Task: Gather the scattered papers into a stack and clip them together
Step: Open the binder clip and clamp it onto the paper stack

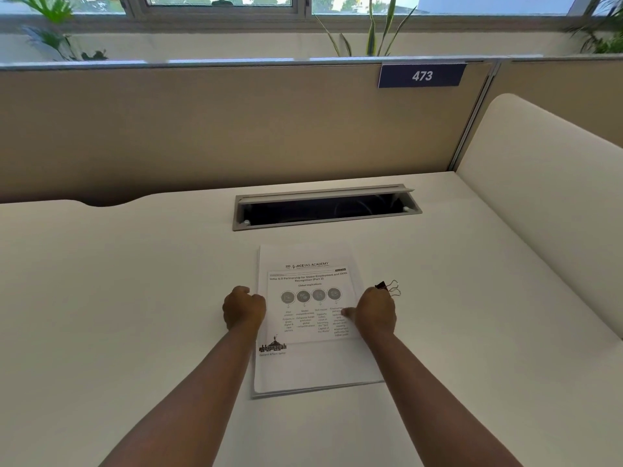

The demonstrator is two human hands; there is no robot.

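The papers [310,318] already lie in one stack on the desk [135,281] in front of me, edges nearly flush, so I judge the gathering done; the clipping is left. My left hand [243,310] sits curled at the stack's left edge. My right hand [374,313] rests at the right edge, thumb on the printed top sheet, and seems to pinch the black clip [387,287], though I can't tell for sure
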